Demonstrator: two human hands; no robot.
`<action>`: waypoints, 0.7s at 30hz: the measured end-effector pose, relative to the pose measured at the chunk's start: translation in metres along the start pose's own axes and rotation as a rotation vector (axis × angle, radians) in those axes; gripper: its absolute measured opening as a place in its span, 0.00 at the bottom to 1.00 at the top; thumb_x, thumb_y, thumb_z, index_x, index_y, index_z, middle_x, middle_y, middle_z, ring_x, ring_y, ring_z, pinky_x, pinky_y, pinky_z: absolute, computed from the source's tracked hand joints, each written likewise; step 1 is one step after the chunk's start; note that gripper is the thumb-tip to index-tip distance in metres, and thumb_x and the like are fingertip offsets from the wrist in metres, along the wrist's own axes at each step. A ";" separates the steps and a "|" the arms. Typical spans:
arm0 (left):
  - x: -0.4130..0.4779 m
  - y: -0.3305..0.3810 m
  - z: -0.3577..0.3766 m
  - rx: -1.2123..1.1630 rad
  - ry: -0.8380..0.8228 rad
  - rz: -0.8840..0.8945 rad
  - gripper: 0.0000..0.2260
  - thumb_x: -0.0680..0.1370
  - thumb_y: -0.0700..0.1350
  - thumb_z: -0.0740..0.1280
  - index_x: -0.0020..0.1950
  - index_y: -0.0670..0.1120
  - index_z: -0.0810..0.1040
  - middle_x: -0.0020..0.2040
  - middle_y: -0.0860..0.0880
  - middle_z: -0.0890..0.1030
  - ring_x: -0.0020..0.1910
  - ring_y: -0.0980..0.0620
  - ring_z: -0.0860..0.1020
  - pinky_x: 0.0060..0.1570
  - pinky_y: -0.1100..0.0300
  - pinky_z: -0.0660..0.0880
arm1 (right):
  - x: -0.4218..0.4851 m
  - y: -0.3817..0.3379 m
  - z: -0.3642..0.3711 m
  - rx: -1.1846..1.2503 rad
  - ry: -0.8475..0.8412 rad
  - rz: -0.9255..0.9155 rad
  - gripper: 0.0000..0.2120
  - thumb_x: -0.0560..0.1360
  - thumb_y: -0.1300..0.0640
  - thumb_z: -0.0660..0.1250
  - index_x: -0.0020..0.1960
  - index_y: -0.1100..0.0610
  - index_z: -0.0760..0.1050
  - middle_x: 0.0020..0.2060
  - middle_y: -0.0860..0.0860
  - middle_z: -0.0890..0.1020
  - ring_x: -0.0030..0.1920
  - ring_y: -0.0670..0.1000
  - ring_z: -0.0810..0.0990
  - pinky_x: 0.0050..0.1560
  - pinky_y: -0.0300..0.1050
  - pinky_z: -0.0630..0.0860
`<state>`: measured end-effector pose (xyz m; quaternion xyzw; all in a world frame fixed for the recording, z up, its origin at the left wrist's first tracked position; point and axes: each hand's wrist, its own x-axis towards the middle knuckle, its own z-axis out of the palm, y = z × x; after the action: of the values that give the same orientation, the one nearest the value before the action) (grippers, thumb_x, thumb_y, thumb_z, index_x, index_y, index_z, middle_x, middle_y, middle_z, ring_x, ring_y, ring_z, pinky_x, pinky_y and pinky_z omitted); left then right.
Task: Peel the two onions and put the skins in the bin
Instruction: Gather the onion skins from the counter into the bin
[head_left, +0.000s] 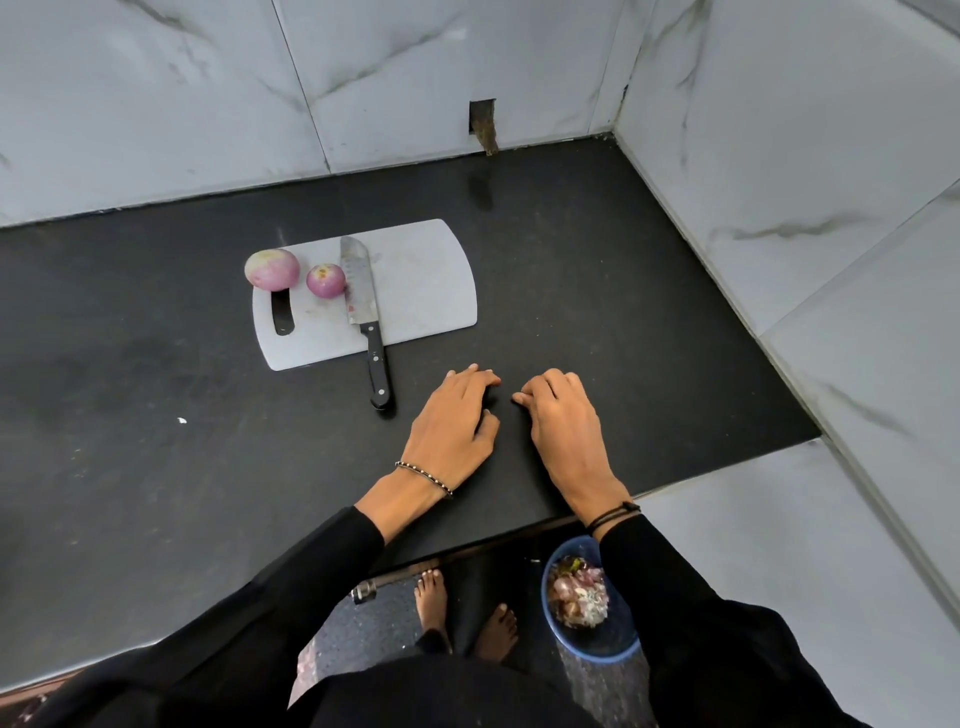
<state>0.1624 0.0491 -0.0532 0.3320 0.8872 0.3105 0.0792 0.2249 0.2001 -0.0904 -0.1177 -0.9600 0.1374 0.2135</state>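
Two peeled pink-white onions lie at the left end of a white cutting board (415, 291): a larger onion (272, 268) at the board's corner and a smaller onion (325, 280) beside it. A knife (365, 317) lies on the board, its black handle sticking out over the near edge. My left hand (452, 426) and my right hand (563, 431) rest side by side on the black counter, nearer than the board, fingers loosely curled and holding nothing. A blue bin (587, 603) on the floor below the counter edge holds onion skins.
The black counter (156, 415) runs to marble walls behind and on the right. A small white scrap (181, 420) lies on the counter at left. My bare feet (467, 613) stand on the speckled floor beside the bin.
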 end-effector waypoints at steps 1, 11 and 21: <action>0.002 0.000 0.000 0.005 0.002 0.001 0.19 0.77 0.38 0.63 0.68 0.42 0.71 0.69 0.43 0.74 0.75 0.49 0.65 0.75 0.64 0.48 | 0.001 -0.001 0.001 -0.023 0.007 -0.009 0.05 0.78 0.60 0.72 0.46 0.61 0.79 0.41 0.55 0.79 0.42 0.55 0.77 0.35 0.46 0.76; 0.005 0.013 0.013 -0.005 0.033 0.053 0.18 0.77 0.37 0.63 0.67 0.42 0.72 0.68 0.45 0.74 0.73 0.49 0.67 0.74 0.66 0.47 | 0.005 0.007 -0.012 0.249 -0.126 0.303 0.07 0.82 0.58 0.67 0.47 0.60 0.78 0.45 0.55 0.82 0.48 0.55 0.78 0.49 0.42 0.70; -0.032 0.055 0.043 -0.035 -0.007 0.408 0.17 0.75 0.34 0.63 0.64 0.40 0.75 0.63 0.45 0.78 0.66 0.47 0.74 0.74 0.55 0.61 | -0.066 0.039 -0.085 0.631 0.053 0.804 0.11 0.80 0.45 0.69 0.49 0.52 0.82 0.37 0.46 0.84 0.38 0.44 0.82 0.45 0.43 0.79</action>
<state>0.2312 0.0825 -0.0560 0.5045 0.7957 0.3343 0.0234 0.3276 0.2357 -0.0539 -0.4109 -0.7449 0.4887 0.1935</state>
